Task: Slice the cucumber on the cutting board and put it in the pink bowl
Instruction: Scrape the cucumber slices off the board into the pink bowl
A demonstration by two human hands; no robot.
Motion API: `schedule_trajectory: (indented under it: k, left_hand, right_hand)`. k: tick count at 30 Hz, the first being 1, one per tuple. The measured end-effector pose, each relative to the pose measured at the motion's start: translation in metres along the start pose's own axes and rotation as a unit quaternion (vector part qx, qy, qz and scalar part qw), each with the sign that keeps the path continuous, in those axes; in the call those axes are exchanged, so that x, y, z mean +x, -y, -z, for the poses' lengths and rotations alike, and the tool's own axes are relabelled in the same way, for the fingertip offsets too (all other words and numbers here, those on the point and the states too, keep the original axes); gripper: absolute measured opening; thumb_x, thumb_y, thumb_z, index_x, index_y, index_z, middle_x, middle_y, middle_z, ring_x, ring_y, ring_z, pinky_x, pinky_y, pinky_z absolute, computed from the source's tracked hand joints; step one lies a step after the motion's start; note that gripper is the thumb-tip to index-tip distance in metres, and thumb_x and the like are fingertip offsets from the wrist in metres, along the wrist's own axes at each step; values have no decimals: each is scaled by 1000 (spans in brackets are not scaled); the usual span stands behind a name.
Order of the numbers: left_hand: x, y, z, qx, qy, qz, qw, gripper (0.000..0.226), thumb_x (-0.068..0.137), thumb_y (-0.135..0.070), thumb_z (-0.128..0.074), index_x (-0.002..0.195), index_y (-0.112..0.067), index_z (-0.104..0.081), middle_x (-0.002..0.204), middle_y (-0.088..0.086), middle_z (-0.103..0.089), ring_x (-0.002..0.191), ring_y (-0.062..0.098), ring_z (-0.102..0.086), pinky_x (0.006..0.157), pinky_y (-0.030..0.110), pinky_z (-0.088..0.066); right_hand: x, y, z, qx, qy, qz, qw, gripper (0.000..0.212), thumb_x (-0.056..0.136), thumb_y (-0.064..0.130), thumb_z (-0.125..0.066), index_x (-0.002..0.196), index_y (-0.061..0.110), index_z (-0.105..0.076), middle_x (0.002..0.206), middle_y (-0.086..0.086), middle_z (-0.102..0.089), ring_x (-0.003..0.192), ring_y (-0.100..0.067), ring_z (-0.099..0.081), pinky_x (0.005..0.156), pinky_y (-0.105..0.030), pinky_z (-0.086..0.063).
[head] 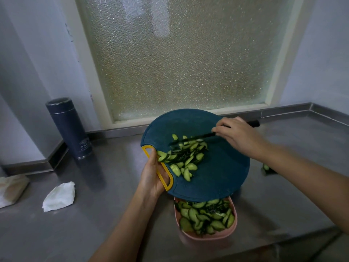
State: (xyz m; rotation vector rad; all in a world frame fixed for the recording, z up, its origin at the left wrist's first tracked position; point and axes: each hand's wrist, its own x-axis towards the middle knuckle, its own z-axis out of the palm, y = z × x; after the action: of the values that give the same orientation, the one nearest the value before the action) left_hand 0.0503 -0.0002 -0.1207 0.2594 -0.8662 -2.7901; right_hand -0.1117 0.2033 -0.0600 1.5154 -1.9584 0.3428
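You've got a matt plastic cutting board [217, 167] above a pink plastic bowl [205, 237]; brushed metal counter [113, 214] beneath, crumpled paper tissue [59, 196] left, pebbled frosted glass [181, 53] behind.

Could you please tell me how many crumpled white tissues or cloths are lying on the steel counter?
2: one tissue lies on the counter left of the left hand; a second cloth sits at the far left edge, partly cut off.
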Motion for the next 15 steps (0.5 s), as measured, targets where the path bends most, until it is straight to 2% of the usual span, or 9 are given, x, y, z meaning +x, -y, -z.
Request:
schedule_trajectory:
  k: [3, 7, 11, 15]
  left_hand:
    - [0, -1, 1, -12, -5, 10, 1000, 56, 92, -44, -39, 133, -7, -48, 129, 23, -54, 120, 38, -51, 102, 55, -35]
    - [2, -2, 4, -1, -6, 21, 1000, 51, 94, -41, -39, 129, -6, -52, 128, 23, -56, 120, 39, -51, 106, 56, -31]
    - [-1, -2, 4, 35, -14, 20, 999, 47, 96, -40, -36, 120, -6, -57, 119, 22, -61, 105, 35, -62, 93, 51, -45]
    - [-3, 3, 0, 42, -16, 26, 999, 45, 98, -40, -35, 110, -6, -62, 105, 20, -68, 90, 33, -68, 79, 50, -53]
  right_hand:
    - [14, 0, -2, 19, -32, -75, 996, 22, 94, 20, -52, 103, 7, -68, 93, -7, -60, 80, -26, -58, 74, -32, -36]
    - [27, -4, -5, 8, -11, -93, 996, 16, 92, 11, -58, 104, 7, -68, 92, -10, -61, 78, -30, -59, 75, -36, -37]
    - [17, -4, -10, 11, 17, -91, 996, 22, 91, 18, -52, 103, 9, -69, 92, -7, -64, 82, -29, -62, 75, -38, -40]
    - [-2, -2, -10, 24, 37, -110, 993, 26, 92, 21, -48, 103, 10, -69, 93, -6, -64, 83, -28, -63, 73, -38, -40]
